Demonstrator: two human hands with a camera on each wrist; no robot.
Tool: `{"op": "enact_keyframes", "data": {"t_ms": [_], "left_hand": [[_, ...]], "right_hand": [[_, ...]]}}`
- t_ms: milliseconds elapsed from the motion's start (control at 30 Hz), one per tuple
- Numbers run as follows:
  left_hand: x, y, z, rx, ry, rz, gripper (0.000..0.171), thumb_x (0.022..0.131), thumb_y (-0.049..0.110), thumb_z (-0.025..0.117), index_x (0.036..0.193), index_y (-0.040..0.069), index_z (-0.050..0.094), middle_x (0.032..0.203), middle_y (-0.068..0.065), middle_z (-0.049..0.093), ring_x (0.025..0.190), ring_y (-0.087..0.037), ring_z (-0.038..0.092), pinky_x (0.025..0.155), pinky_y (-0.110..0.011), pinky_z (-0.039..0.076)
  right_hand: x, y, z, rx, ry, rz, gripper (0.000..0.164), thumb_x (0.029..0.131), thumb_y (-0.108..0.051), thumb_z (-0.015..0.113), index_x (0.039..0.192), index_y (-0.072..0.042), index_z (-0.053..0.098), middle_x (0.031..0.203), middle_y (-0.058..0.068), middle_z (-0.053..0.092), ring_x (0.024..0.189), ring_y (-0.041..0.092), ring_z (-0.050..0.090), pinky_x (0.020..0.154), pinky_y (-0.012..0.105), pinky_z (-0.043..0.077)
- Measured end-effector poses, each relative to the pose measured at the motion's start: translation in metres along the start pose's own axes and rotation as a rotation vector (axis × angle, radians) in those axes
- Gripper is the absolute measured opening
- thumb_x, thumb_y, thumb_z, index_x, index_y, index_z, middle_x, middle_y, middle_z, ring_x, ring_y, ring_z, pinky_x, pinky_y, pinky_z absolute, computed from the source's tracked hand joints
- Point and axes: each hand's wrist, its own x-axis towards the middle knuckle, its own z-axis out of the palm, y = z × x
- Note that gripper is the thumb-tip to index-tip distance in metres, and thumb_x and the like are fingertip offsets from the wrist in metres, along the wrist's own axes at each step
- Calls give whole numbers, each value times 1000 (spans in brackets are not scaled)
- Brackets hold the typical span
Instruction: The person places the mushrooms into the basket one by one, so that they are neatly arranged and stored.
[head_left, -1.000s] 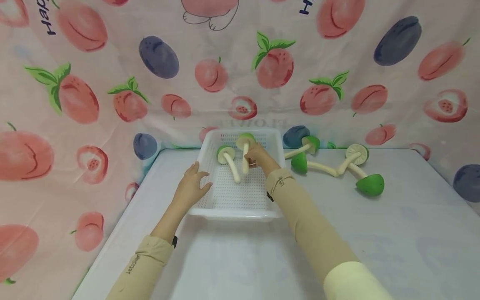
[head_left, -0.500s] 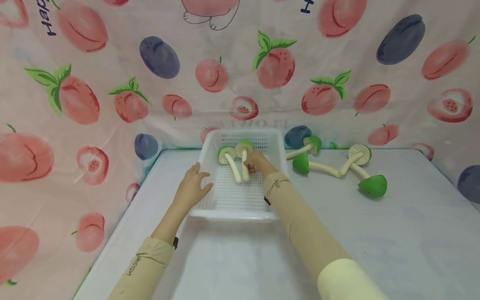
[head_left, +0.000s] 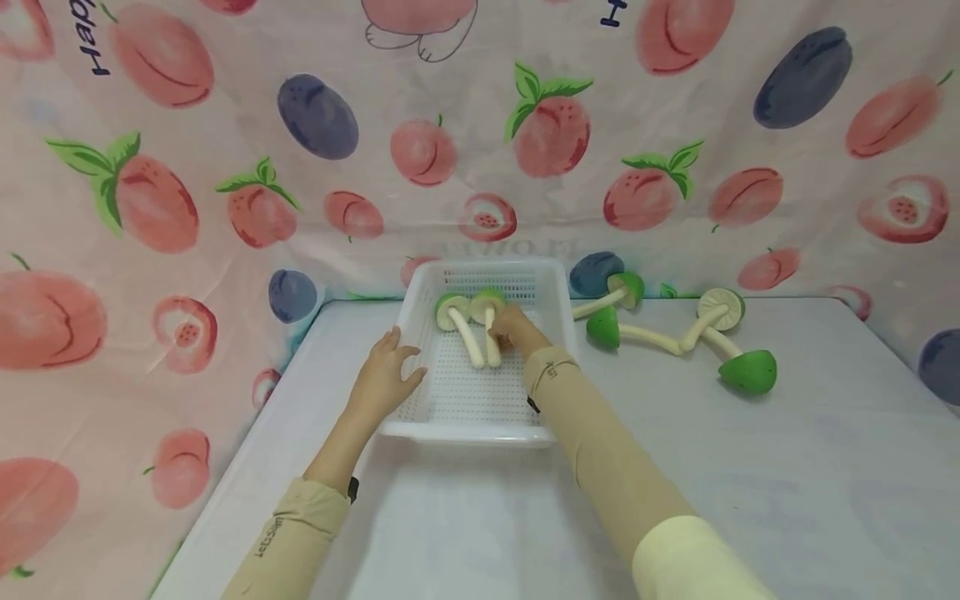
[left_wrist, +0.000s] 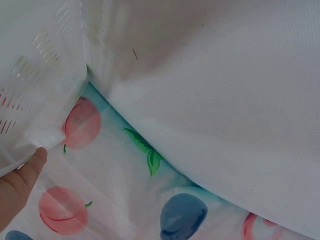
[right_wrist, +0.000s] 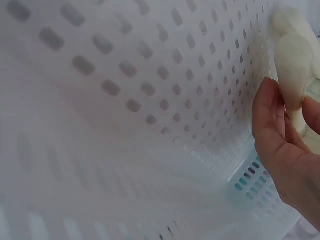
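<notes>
Mushroom [head_left: 490, 320] lowered in right hand [head_left: 514, 326] | basket [head_left: 471, 432]: second mushroom [head_left: 464, 333] alongside

white table [head_left: 825, 483] | pink cloth [head_left: 465, 92] behind it and along its left | prints: peaches [head_left: 551, 137], dark-blue fruit [head_left: 318, 117], dark lettering [head_left: 90, 37]

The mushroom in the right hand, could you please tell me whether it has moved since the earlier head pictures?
Yes: judged against the basket's far rim, the mushroom in the right hand has shifted down the head view, away from it.

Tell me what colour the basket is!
The basket is white; the head view shows it best.
</notes>
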Motion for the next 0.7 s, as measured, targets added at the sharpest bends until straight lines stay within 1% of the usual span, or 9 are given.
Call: {"op": "enact_keyframes", "data": {"t_ms": [67,100,133,200,267,333,467,567,700], "left_hand": [[0,0,0,1,-3,-4,38,85,21,68,116,-1,64,144,-32,35,136,-44,32,106,-57,35],[0,0,0,3,-5,-4,38,85,21,68,116,-1,64,144,-32,35,136,-45,32,106,-57,35],[0,0,0,5,-8,-5,39,85,22,68,117,-1,64,144,-32,34,136,-44,32,106,-57,35],[0,1,-1,7,-10,-5,39,85,22,68,117,-1,64,144,-32,34,136,-44,32,106,-57,36],[0,1,0,7,-11,-3,40,85,22,68,117,-1,64,144,-32,34,136,-45,32,106,-57,36],[0,1,0,6,-7,3,39,85,22,68,117,-1,64,144,-32,34,136,-45,32,105,-57,36],[0,1,-1,2,2,16,38,86,21,68,116,-2,64,143,-32,35,136,-45,32,105,-57,36],[0,1,-2,3,1,16,38,86,22,68,116,-2,64,143,-32,35,136,-45,32,105,-57,36],[0,1,-2,-6,-5,7,39,86,22,68,116,-1,64,144,-31,34,136,-45,32,106,-58,35]], "right_hand": [[-2,-2,-1,-37,-18,29,101,82,2,65,150,-4,-10,105,26,60,71,31,67,60,35,57],[17,2,1,-48,-28,48,107,82,1,67,148,-6,-16,107,27,59,71,32,67,60,36,57],[18,2,2,-76,-15,40,106,82,1,65,147,-4,-18,102,27,59,67,32,66,56,35,56],[19,1,1,-75,-28,68,106,82,2,66,148,-6,-17,103,26,61,73,31,68,62,36,58],[19,3,2,-88,-40,73,98,83,2,64,150,-4,-7,98,23,63,75,31,67,64,36,58],[19,4,2,-103,-47,62,81,82,4,62,148,1,15,93,21,64,74,30,67,63,35,58],[8,1,-1,-99,-56,53,39,81,5,61,119,3,50,88,18,64,74,30,66,63,37,58],[5,-2,-4,-76,-56,60,30,84,2,61,113,2,54,93,18,64,80,30,65,68,39,58],[6,-4,-10,-56,-70,73,32,88,-4,59,119,1,52,106,17,62,90,30,64,72,40,57]]}}
